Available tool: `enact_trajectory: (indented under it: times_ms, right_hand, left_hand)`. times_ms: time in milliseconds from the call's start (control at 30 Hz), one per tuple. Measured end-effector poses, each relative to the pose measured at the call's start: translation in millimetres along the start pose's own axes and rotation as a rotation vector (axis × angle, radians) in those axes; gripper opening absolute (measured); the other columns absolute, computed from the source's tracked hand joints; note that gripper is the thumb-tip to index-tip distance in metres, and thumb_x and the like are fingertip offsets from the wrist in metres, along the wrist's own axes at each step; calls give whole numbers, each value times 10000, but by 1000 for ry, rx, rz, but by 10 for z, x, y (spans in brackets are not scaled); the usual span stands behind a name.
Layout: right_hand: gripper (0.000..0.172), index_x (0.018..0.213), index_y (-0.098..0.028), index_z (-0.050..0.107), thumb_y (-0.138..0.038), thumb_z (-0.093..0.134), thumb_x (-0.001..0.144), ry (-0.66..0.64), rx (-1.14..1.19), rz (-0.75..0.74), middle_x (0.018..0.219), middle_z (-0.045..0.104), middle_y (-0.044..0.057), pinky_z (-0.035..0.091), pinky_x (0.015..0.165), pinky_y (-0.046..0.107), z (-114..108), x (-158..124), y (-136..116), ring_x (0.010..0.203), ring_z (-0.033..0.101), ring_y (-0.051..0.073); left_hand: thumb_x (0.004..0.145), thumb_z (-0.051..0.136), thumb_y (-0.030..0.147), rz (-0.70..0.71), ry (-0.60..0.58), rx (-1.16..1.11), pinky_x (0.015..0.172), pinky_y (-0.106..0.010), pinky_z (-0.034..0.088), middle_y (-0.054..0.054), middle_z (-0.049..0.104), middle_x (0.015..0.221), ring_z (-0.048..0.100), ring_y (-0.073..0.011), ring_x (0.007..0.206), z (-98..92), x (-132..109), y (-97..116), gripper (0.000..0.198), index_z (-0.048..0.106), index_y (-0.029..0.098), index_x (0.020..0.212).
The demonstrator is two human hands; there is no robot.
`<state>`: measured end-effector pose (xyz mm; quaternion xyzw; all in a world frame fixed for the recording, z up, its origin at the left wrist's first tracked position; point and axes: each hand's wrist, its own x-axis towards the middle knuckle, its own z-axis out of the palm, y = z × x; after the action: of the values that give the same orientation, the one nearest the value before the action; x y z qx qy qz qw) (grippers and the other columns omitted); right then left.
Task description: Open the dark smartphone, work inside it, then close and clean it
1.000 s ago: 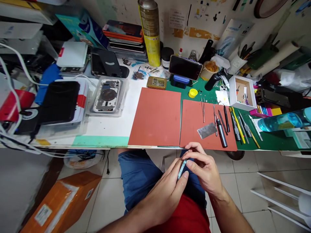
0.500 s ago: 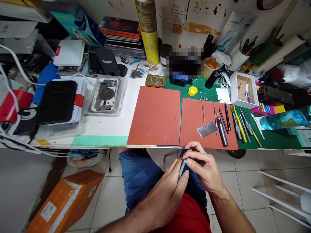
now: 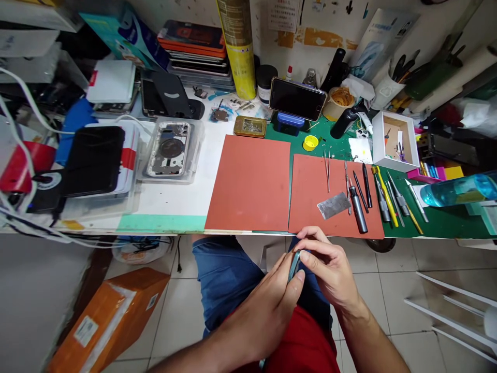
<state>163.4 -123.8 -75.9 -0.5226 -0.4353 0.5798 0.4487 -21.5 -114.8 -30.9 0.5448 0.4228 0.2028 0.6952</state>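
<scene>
Both my hands are held together over my lap, just below the bench edge. My left hand (image 3: 266, 305) and my right hand (image 3: 326, 267) grip a slim teal device (image 3: 294, 266) by its edges. It stands nearly edge-on to me, so its faces are hidden. My left thumb presses on its lower end, and my right fingers curl over its upper part. Beyond the bench edge lies a red silicone mat (image 3: 310, 181), holding tweezers (image 3: 328, 171), a steel plate (image 3: 333, 205) and several screwdrivers (image 3: 357, 210). Neither hand touches the mat.
A second red mat (image 3: 248, 181) lies to the left of the tools. Behind it stand a clear case holding a phone housing (image 3: 171, 147) and a phone on a stand (image 3: 297, 98). A water bottle (image 3: 460, 189) lies at right. An orange parcel (image 3: 111, 321) rests on the floor.
The teal device has turned a little more upright and risen slightly in my hands. The bench has shifted slightly in view as my head moved.
</scene>
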Motion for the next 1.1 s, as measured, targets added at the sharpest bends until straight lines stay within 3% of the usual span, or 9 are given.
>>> enact_trajectory:
  times_ms: [133, 400, 533, 700, 867, 1100]
  right_hand:
    - [190, 1063, -291, 877, -453, 809, 991, -20, 53, 33, 1260, 655, 94, 607, 827, 340, 35, -6, -52, 1086, 659, 252]
    - [178, 1006, -293, 900, -450, 884, 926, -91, 132, 67, 1213, 686, 77, 605, 675, 311, 44, 17, -143, 906, 667, 205]
    - [151, 1012, -306, 906, -434, 882, 935, -111, 121, 35, 1184, 700, 71, 615, 762, 328, 15, 17, -136, 992, 683, 228]
    - [133, 1022, -323, 913, -431, 875, 954, -117, 50, -61, 1138, 715, 69, 576, 968, 383, 6, 24, -139, 1103, 660, 249]
    - [102, 1059, -361, 907, -399, 855, 980, -114, -20, -169, 1121, 727, 65, 545, 982, 403, 28, 24, -162, 1132, 626, 258]
    - [125, 1097, -384, 895, -333, 827, 1006, -121, -82, -246, 1111, 736, 50, 551, 967, 407, 45, -2, -196, 1118, 622, 253]
  left_hand:
    - [1154, 407, 464, -20, -1, -2, 1372, -521, 316, -115, 534, 1708, 444, -338, 1623, -12, 18, -17, 564, 529, 244, 1659]
    - [1160, 362, 537, -49, -79, 37, 1421, -494, 160, -83, 336, 1834, 245, -303, 1724, -28, -5, -98, 650, 363, 258, 1747]
    - [1160, 356, 555, -78, -101, 56, 1427, -485, 120, -86, 254, 1865, 160, -299, 1744, -29, -26, -129, 681, 320, 237, 1761]
    - [1168, 380, 505, -40, -110, 39, 1421, -517, 180, -86, 284, 1855, 231, -322, 1726, -43, -7, -179, 639, 324, 275, 1762]
    - [1176, 387, 460, 52, -168, 30, 1405, -497, 257, -68, 316, 1844, 317, -324, 1693, -112, 58, -292, 596, 353, 312, 1752]
    - [1172, 418, 441, 110, -190, 25, 1405, -511, 233, -40, 368, 1823, 329, -325, 1684, -162, 88, -385, 563, 403, 357, 1728]
